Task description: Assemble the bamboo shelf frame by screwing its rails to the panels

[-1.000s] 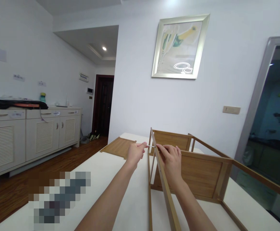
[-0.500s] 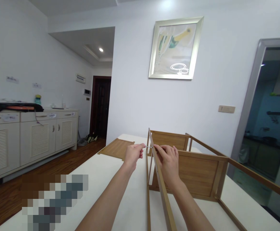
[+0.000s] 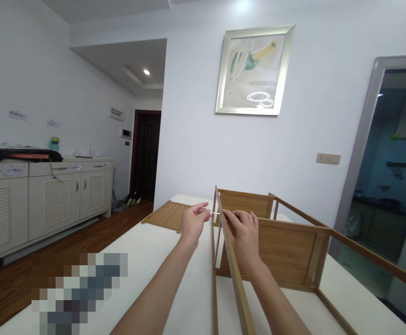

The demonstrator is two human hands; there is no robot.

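Observation:
A light wooden furniture frame [image 3: 286, 246] lies on its side on a white table [image 3: 175, 284]. One of its rails [image 3: 231, 260] runs up toward me. My left hand [image 3: 194, 222] pinches a thin metal tool or screw [image 3: 215, 213] whose tip meets the top of that rail. My right hand [image 3: 243, 235] rests on the rail just right of the tool, fingers curled over the wood and steadying it.
A loose wooden panel [image 3: 169, 215] lies flat at the table's far left edge. A white sideboard [image 3: 42, 195] lines the left wall, with a dark doorway [image 3: 147, 153] beyond. A framed picture [image 3: 255, 70] hangs ahead. A glass door [image 3: 384, 177] stands at right.
My left hand's fingers have shifted slightly on the metal tool, as if turning it. The view panned a little right at first and has held still since. The frame has not moved.

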